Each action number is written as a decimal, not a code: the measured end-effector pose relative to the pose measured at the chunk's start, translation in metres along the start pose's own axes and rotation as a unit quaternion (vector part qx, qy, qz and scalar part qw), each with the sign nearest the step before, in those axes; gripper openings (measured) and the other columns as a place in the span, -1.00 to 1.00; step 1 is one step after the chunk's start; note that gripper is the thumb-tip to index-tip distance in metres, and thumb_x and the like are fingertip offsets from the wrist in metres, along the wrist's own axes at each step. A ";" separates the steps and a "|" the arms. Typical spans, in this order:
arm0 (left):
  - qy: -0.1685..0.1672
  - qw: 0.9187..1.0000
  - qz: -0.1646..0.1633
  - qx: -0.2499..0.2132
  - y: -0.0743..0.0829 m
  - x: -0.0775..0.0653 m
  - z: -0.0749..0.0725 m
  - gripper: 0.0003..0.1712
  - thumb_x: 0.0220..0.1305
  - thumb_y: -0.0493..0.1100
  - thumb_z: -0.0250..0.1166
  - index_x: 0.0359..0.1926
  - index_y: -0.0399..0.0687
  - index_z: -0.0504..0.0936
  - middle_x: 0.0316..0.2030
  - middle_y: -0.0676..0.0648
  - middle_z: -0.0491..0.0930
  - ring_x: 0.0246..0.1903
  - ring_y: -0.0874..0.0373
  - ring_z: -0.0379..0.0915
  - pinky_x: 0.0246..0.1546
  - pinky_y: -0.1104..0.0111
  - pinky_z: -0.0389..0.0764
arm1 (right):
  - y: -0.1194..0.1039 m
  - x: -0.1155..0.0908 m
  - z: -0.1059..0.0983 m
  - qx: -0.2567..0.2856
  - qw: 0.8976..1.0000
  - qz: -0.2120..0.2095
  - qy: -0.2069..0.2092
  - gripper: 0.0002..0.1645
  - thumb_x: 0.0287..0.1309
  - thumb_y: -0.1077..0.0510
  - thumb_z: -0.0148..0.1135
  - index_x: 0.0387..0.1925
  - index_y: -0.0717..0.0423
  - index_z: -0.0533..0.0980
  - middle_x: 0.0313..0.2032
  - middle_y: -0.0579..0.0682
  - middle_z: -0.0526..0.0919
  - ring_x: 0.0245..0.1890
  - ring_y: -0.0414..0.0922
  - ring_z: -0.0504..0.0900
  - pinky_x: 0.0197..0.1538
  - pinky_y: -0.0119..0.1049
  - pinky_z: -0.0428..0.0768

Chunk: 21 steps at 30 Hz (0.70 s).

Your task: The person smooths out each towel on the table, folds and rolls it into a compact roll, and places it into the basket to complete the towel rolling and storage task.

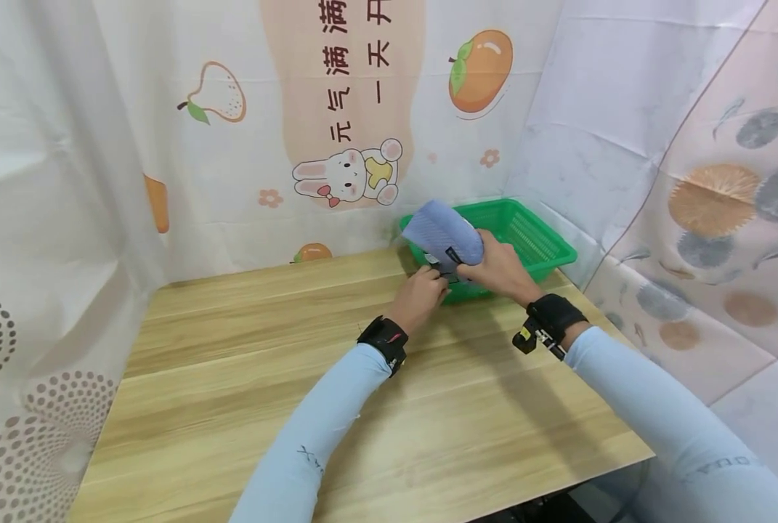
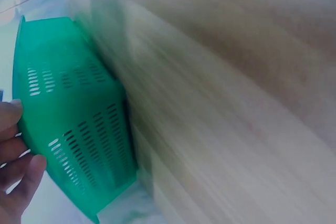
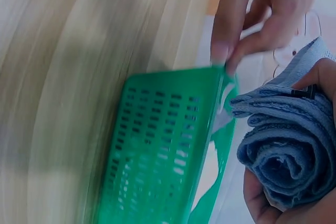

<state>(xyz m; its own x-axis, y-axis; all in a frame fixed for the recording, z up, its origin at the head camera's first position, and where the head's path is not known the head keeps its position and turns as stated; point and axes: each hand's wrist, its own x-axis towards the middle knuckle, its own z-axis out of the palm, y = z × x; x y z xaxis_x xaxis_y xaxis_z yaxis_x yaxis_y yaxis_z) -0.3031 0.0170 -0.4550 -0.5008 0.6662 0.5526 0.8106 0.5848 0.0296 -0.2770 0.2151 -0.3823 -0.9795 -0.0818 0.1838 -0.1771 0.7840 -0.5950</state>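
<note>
My right hand (image 1: 498, 267) grips a rolled blue towel (image 1: 442, 231) above the left part of a green plastic basket (image 1: 540, 236). In the right wrist view the towel (image 3: 286, 153) shows its spiral end, and a small dark tag (image 3: 304, 92) sits by the fingers. My left hand (image 1: 420, 299) pinches the basket's near left rim, thumb and fingers on either side of the corner. Slotted basket walls (image 2: 79, 103) fill the left of the left wrist view. What lies inside the basket is mostly hidden by the towel and hands.
The basket stands at the back right of a wooden table (image 1: 264, 378), close to the patterned curtain (image 1: 219, 167) behind and the side curtain (image 1: 709, 240) on the right. The table's front edge (image 1: 558, 488) runs below my right forearm.
</note>
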 end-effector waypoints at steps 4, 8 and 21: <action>-0.011 1.000 0.002 0.002 -0.001 0.002 -0.002 -0.91 0.40 -0.19 0.38 -0.24 -0.09 0.79 -0.30 -0.02 0.66 -0.23 0.09 0.49 -0.11 0.37 0.52 | 0.009 0.006 -0.008 -0.017 1.000 0.015 0.004 0.05 0.21 -0.06 0.35 0.54 0.28 0.09 0.23 0.38 0.48 0.14 0.28 0.56 0.05 0.19 0.57; -0.020 1.000 0.005 0.000 -0.002 0.003 -0.004 -0.90 0.39 -0.19 0.38 -0.28 -0.07 0.78 -0.33 0.00 0.64 -0.26 0.08 0.49 -0.13 0.36 0.51 | 0.020 0.011 -0.015 -0.030 0.999 0.033 0.008 0.07 0.22 -0.09 0.34 0.54 0.32 0.08 0.23 0.41 0.47 0.12 0.31 0.55 0.04 0.19 0.56; -0.034 0.999 -0.006 -0.008 -0.001 0.006 -0.005 -0.88 0.42 -0.18 0.36 -0.22 -0.10 0.80 -0.29 0.00 0.69 -0.24 0.09 0.50 -0.10 0.37 0.49 | 0.055 0.022 -0.039 -0.032 0.997 0.075 0.013 0.07 0.24 -0.18 0.30 0.50 0.39 0.10 0.20 0.43 0.43 0.13 0.35 0.50 0.03 0.23 0.54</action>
<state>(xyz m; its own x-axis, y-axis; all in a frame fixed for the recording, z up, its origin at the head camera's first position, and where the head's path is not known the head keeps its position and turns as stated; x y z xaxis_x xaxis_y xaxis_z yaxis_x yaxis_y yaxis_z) -0.3057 0.0177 -0.4476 -0.5288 0.6899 0.4943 0.8093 0.5853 0.0490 -0.3042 0.2799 -0.3808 -0.9917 0.0547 0.1167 -0.0213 0.8237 -0.5666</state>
